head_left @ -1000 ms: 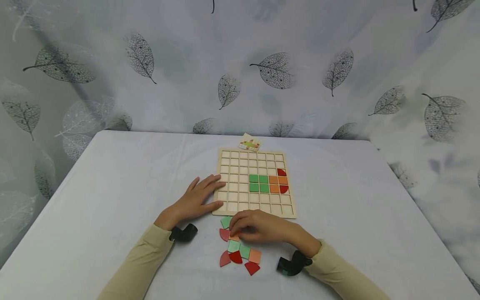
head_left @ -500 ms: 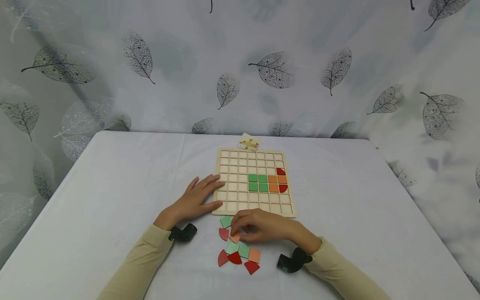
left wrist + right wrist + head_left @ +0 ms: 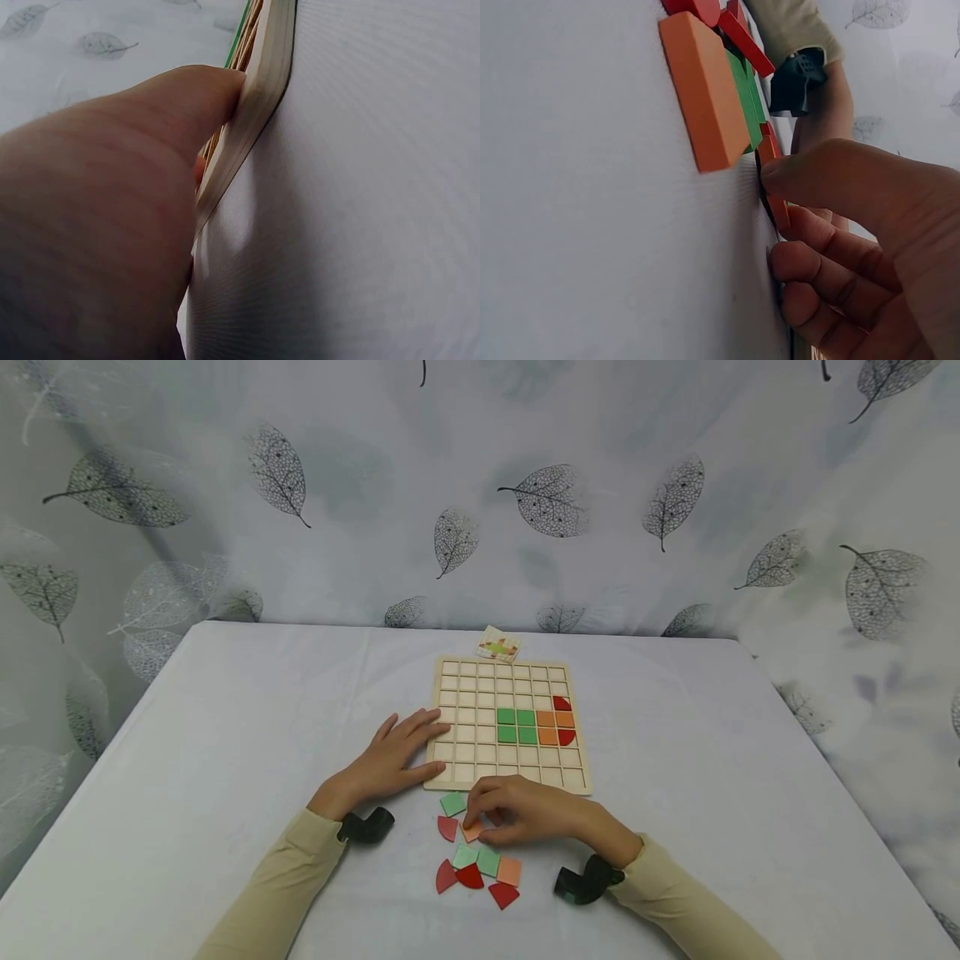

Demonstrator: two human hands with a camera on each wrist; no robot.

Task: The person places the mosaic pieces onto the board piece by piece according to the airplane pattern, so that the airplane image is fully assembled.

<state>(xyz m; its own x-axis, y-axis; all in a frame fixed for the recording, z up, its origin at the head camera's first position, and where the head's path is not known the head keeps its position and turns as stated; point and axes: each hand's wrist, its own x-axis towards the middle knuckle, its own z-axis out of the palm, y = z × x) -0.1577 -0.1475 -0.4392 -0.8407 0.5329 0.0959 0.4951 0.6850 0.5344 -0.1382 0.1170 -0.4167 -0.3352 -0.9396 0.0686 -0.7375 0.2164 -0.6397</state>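
Observation:
A wooden grid board (image 3: 467,753) lies on the table. My left hand (image 3: 390,758) rests at its left side with fingers spread over the frame; in the left wrist view the thumb (image 3: 214,94) presses on the board's edge. Just below the board, my right hand (image 3: 528,810) pinches an orange square tile (image 3: 472,832) between thumb and forefinger. The right wrist view has this orange tile (image 3: 779,213) standing tilted close to the tablecloth, the other fingers curled beside it. Green square tiles (image 3: 506,717), orange squares (image 3: 547,737) and red quarter-circle tiles (image 3: 567,737) fill cells on the board's right half.
Loose tiles lie around the right hand: a green square (image 3: 452,803), a red quarter circle (image 3: 447,828), and a cluster with another orange square (image 3: 509,871) and more red quarter circles (image 3: 504,895). A picture card (image 3: 497,644) sits behind the board on the white tablecloth (image 3: 300,693).
The right hand's fingers have shifted slightly right, and the orange tile has turned and moved a little with them. The left hand stays put on the board.

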